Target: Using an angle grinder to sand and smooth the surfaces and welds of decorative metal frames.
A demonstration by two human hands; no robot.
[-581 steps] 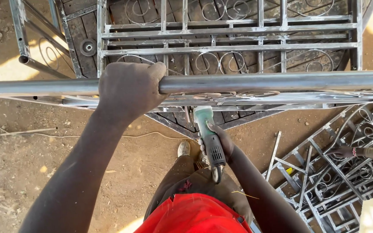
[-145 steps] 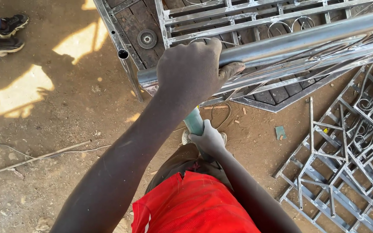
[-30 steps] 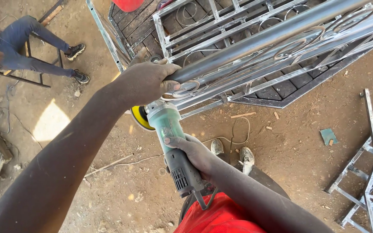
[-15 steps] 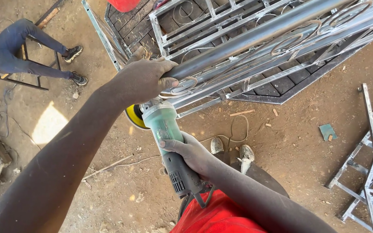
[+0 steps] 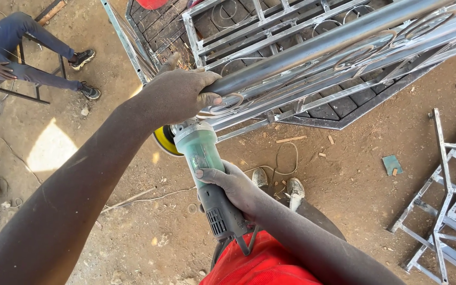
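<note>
On dirt floor: left hand (image 5: 178,95) gripping one steel pipe (image 5: 312,50); right hand (image 5: 233,184) clutching one grinder (image 5: 201,158); one seated person (image 5: 22,47) nearby.

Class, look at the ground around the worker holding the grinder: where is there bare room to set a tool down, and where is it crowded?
Bare dirt lies left of the grinder, toward the seated person's feet. More lies between the worker's shoes and the metal frames at right. It is crowded under the metal gate, gripped by the left hand.

Open-air metal workshop: welded steel frames (image 5: 312,58) on dirt floor (image 5: 149,221).
</note>
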